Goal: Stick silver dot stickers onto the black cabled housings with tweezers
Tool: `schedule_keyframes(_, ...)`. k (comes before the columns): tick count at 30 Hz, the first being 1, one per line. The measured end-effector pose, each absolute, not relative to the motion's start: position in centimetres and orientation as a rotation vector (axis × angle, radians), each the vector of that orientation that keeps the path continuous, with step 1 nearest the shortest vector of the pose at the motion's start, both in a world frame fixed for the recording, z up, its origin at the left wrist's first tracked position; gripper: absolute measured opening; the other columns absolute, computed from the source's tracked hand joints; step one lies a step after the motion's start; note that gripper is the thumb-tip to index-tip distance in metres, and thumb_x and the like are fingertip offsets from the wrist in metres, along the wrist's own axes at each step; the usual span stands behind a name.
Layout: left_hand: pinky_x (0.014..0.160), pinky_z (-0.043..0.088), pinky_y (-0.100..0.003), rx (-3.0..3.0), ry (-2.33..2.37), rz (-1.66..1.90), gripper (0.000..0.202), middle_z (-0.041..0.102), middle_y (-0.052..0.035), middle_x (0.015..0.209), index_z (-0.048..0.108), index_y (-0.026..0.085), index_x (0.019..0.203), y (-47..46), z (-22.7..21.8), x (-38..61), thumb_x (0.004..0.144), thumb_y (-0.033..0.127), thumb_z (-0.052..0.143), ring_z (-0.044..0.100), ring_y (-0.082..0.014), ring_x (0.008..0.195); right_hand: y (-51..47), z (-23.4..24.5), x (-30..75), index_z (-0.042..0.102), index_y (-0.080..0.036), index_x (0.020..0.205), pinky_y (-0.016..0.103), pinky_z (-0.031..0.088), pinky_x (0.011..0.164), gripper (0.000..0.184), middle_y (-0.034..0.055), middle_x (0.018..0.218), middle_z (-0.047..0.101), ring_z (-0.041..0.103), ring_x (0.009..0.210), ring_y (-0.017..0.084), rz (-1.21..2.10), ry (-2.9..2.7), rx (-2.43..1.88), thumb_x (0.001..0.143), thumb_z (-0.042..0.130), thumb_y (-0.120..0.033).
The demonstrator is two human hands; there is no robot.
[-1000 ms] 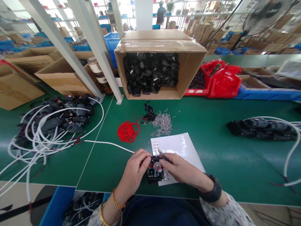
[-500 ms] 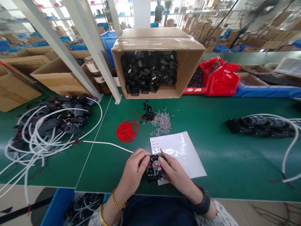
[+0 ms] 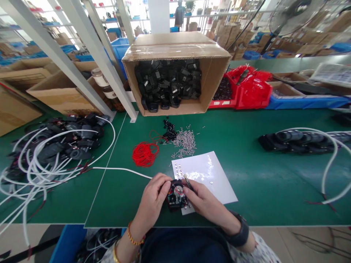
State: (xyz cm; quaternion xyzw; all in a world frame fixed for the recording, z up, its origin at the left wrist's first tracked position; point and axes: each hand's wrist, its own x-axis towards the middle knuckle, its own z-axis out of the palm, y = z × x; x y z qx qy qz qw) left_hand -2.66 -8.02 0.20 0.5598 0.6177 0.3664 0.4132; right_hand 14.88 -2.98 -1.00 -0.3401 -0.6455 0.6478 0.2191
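A small black housing [image 3: 173,205] with a round metallic disc, red wires and electronic parts inside sits between my hands, just above the table's front edge. My left hand [image 3: 155,194] is closed on its left side, thumb on the upper rim. From the right, my right hand [image 3: 202,197] grips the same housing, its thumb close to the disc. A thin dark stick-like piece with a pale tip [image 3: 186,179] pokes up by the right fingers; its kind I cannot make out. A white cable [image 3: 123,169] runs from the left toward my left hand. White paper [image 3: 222,188] with small shiny pieces lies beneath.
Beyond the paper lie a red wire coil [image 3: 144,154], many metal pins [image 3: 185,141] and small black parts [image 3: 170,130]. A cardboard box [image 3: 216,80] of black housings stands behind. Cabled assemblies [image 3: 55,146] pile up left; more black assemblies [image 3: 296,140] lie right.
The whole view has shifted slightly, so the table's things appear a little further left. Both hands keep hold of the housing, with only slight movement of the fingers.
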Motion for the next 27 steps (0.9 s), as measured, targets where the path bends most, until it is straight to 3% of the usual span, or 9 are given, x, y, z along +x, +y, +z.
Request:
schedule_keyframes(5,0.08,0.04,-0.028,1.406,1.539,0.914,0.026,0.057,-0.0033,0.09,0.06,0.02,0.088,-8.0,0.2,-2.7,0.095,0.037,0.041,0.055,-0.0188,0.088,-3.0,-0.9,14.9,0.06,-0.018,0.106,0.029,0.044,0.074,0.028,0.0035,0.092,0.063,0.054,0.083,0.019,1.794,-1.761,-0.964,0.095,0.041,-0.035)
schedule_keyframes(11,0.079,0.04,-0.028,1.407,1.54,0.912,0.026,0.057,-0.0034,0.09,0.059,0.02,0.087,-7.9,0.3,-2.7,0.094,0.037,0.042,0.055,-0.019,0.088,-2.8,-0.7,15.0,0.061,-0.017,0.096,0.029,0.044,0.074,0.024,0.0033,0.091,0.065,0.056,0.081,0.019,1.724,-1.818,-1.017,0.094,0.042,-0.032)
schedule_keyframes(14,0.079,0.039,-0.028,1.402,1.536,0.907,0.026,0.057,-0.0032,0.09,0.059,0.019,0.086,-7.9,0.4,-2.7,0.094,0.037,0.041,0.054,-0.0187,0.087,-2.6,-0.5,15.0,0.063,-0.016,0.092,0.028,0.044,0.068,0.024,0.0027,0.084,0.065,0.055,0.075,0.018,1.671,-1.873,-1.04,0.093,0.043,-0.03)
schedule_keyframes(17,0.079,0.039,-0.028,1.401,1.529,0.896,0.026,0.057,-0.0029,0.089,0.059,0.019,0.087,-7.8,0.4,-2.7,0.094,0.036,0.041,0.054,-0.0183,0.087,-2.5,-0.2,15.0,0.064,-0.016,0.102,0.026,0.044,0.062,0.025,0.0013,0.076,0.064,0.055,0.068,0.017,1.614,-1.904,-1.103,0.09,0.045,-0.026)
schedule_keyframes(20,0.079,0.038,-0.028,1.403,1.528,0.89,0.027,0.056,-0.0025,0.089,0.059,0.019,0.087,-7.8,0.3,-2.8,0.095,0.037,0.04,0.054,-0.0181,0.087,-2.5,0.1,14.9,0.063,-0.017,0.111,0.026,0.046,0.064,0.029,0.0011,0.075,0.064,0.058,0.073,0.018,1.58,-1.911,-1.109,0.088,0.046,-0.022)
schedule_keyframes(27,0.078,0.038,-0.027,1.396,1.525,0.903,0.027,0.055,-0.0019,0.088,0.058,0.019,0.087,-7.7,0.2,-2.8,0.095,0.037,0.04,0.054,-0.0175,0.086,-2.4,0.2,15.0,0.067,-0.021,0.109,0.028,0.049,0.071,0.027,0.0009,0.078,0.066,0.061,0.083,0.021,1.597,-1.879,-1.083,0.087,0.05,-0.022)
